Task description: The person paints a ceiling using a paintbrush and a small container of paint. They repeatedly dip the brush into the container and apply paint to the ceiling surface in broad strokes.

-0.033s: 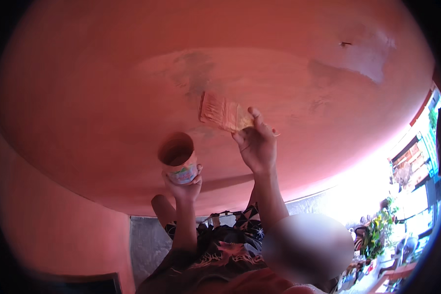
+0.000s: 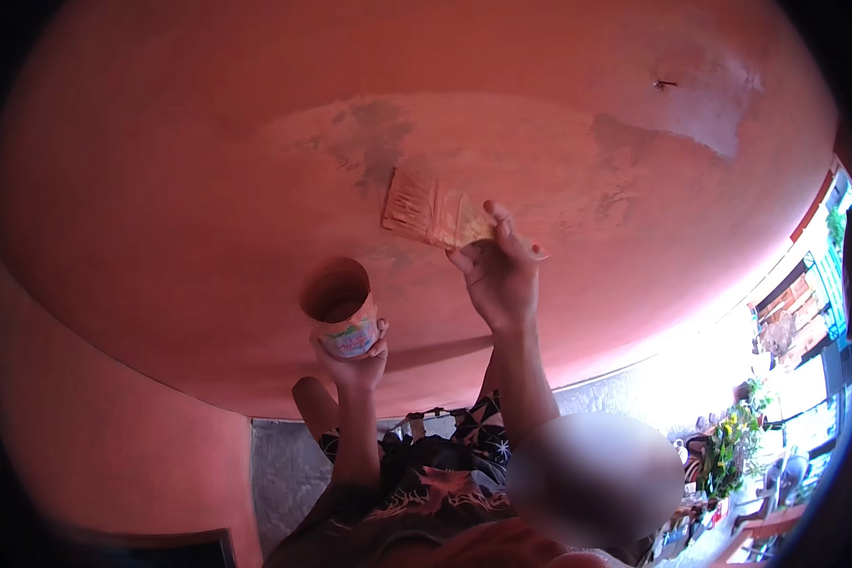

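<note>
A broad paintbrush [image 2: 417, 208], its bristles caked in salmon-pink paint, is in my right hand [image 2: 502, 284], held near its pale handle. The bristles lie over the pink wall [image 2: 208, 161], which has grey, patchy areas; I cannot tell if they touch it. Lower and to the left, my left hand [image 2: 348, 369] is closed round a cup [image 2: 346, 336] with a colourful label and a paint-stained inside.
A dark opening [image 2: 161, 551] is at the lower left, beside grey floor [image 2: 289, 473]. At the bright right side are leafy plants [image 2: 729, 445], stacked odds and ends and a window-like opening. A small fixture [image 2: 663, 84] juts from a smooth greyish patch at upper right.
My right hand and the brush have shifted slightly up and to the left across the wall. The cup in my left hand has moved a little to the left.
</note>
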Demonstrator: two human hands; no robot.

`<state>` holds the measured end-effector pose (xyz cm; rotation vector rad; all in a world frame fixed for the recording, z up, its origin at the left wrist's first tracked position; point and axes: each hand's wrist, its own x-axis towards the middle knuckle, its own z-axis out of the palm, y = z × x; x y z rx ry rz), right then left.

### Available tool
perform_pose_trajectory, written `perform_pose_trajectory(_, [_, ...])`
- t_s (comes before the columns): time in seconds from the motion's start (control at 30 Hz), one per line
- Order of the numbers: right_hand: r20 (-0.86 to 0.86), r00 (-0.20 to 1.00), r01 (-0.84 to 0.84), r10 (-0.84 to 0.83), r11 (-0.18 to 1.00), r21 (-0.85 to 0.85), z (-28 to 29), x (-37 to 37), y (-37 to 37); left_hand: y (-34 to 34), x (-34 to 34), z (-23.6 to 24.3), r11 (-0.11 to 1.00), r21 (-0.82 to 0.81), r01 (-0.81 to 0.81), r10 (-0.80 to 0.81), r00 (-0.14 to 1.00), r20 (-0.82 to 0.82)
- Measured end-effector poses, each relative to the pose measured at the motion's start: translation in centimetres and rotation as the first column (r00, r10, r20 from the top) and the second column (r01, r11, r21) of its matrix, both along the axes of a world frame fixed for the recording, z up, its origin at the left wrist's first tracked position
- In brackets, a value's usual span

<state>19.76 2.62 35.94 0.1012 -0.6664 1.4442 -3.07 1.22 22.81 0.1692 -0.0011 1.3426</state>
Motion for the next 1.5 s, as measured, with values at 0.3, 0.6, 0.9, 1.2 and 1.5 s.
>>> perform_pose_trajectory(0.3, [0.310, 0.536, 0.545, -0.785, 0.603, 0.583, 3.6, -2.1, 4.1, 1.1, 0.9, -2.2, 0.979, 0.073, -0.190, 0.194, 0.980, -0.049])
perform_pose_trajectory(0.6, [0.296, 0.002, 0.618, -0.955, 0.234, 0.750, 9.9, 7.3, 4.2, -2.7, 2.4, 5.3, 0.942, 0.171, -0.288, 0.300, 0.952, -0.051])
perform_pose_trajectory(0.9, [0.530, -0.598, 0.797, -0.601, -0.377, 0.471, 7.9, 29.5, -1.6, -0.5, 0.9, 1.8, 0.980, 0.143, -0.137, 0.143, 0.989, -0.032])
perform_pose_trajectory(1.2, [0.211, -0.528, 0.453, -0.823, -0.062, 0.890, 7.8, 2.9, 2.5, -0.4, 1.0, 1.4, 0.975, 0.076, -0.208, 0.212, 0.977, -0.040])
perform_pose_trajectory(1.5, [0.334, -0.050, 0.297, -0.941, 0.305, 0.905, 12.1, -1.0, 5.3, -2.4, 2.7, 4.5, 0.943, 0.109, -0.314, 0.317, 0.949, -0.008])
